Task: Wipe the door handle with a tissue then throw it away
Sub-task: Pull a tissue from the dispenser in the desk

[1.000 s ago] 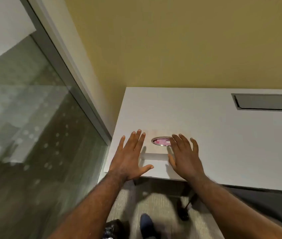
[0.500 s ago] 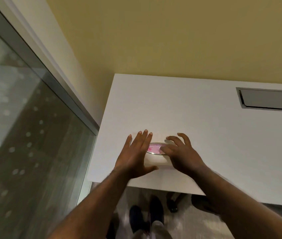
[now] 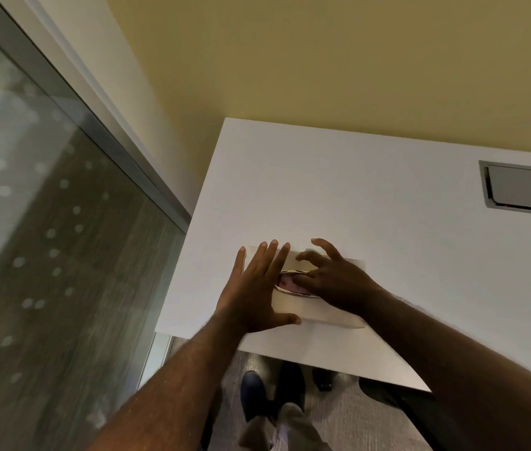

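A flat, pale tissue box (image 3: 324, 315) lies on the white table (image 3: 348, 196) near its front left corner. Pink tissue (image 3: 286, 284) shows in the box's oval, metal-rimmed opening. My left hand (image 3: 254, 297) lies flat on the left part of the box, fingers spread. My right hand (image 3: 332, 279) hovers over the opening with its thumb and index fingertip down on the pink tissue and the other fingers raised and curled. Whether those fingertips pinch the tissue is hidden. No door handle is in view.
A glass wall with a metal frame (image 3: 46, 255) runs along the left. A yellow wall (image 3: 322, 60) stands behind the table. A grey recessed hatch (image 3: 527, 190) sits in the tabletop at far right. My shoes (image 3: 254, 395) stand on grey carpet under the table's edge.
Both hands have closed in on the box. The left hand now lies on it, and the right hand has curled so that its fingertips dip into the opening. The view has moved closer.
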`<state>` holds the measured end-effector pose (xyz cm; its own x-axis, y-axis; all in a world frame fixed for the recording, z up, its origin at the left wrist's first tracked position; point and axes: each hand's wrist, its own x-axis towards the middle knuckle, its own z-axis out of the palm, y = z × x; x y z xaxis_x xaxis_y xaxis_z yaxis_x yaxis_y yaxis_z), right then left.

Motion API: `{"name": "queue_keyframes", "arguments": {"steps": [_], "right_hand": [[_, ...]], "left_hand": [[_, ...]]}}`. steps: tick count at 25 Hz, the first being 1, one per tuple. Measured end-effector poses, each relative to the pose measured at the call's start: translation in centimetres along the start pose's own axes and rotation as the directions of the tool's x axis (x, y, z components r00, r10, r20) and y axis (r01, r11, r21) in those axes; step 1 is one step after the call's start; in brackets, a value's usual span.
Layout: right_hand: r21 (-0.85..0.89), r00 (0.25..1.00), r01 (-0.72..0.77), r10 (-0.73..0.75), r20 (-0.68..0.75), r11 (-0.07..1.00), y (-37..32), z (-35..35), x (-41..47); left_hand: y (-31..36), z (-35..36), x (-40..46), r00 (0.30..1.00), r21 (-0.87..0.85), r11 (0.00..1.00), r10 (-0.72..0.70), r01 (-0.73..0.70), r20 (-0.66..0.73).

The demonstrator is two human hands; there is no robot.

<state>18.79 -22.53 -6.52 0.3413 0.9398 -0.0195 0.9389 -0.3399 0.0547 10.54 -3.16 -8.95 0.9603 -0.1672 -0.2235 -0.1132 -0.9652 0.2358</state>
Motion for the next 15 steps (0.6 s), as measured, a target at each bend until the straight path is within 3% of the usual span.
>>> {"name": "queue_keyframes", "arguments": {"steps": [4, 15], "right_hand": [[-0.039, 0.999, 0.032, -0.031, 0.030, 0.999, 0.5, 0.2, 0.5], [-0.086, 0.987, 0.146, -0.152, -0.062, 0.986, 0.8, 0.4, 1.4]], "left_hand": [[0.2, -0.1, 0.1, 0.999, 0.000, 1.000, -0.008, 0.008, 0.031], [0.3, -0.7, 0.2, 0.998, -0.003, 1.000, -0.017, 0.018, 0.065]]}}
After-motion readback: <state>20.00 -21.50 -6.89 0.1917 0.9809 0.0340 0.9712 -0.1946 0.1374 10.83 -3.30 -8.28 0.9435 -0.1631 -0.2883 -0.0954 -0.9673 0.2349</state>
